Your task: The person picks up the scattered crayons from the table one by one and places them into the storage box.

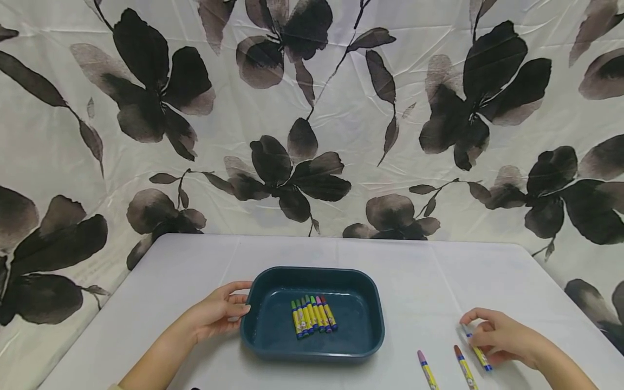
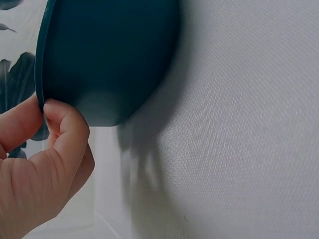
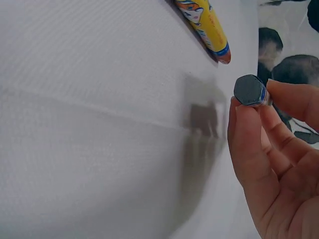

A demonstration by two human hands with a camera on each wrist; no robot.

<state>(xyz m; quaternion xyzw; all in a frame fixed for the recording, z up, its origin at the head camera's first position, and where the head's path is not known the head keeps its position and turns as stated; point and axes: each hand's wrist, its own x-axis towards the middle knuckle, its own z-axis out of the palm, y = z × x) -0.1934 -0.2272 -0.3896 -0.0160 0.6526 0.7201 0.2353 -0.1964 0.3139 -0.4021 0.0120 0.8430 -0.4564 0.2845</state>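
My left hand (image 1: 216, 314) pinches the left rim of a dark teal plastic tray (image 1: 312, 355), thumb and fingers on either side of the edge. Inside the tray lies a row of several crayons (image 1: 314, 317) in yellow and blue wrappers, side by side. Over on the right, my right hand (image 1: 514, 338) grips a grey crayon (image 3: 247, 90) between thumb and fingers, above the table. Close to that hand a brown crayon (image 1: 466, 369) lies on the cloth; its tip also shows in the right wrist view. Further left is a pinkish-purple crayon (image 1: 428, 371).
A white cloth covers the table (image 1: 195, 260). Behind it hangs a pale curtain (image 1: 380, 195) printed with dark flowers. A small dark object (image 1: 195, 388) just shows at the bottom edge of the head view.
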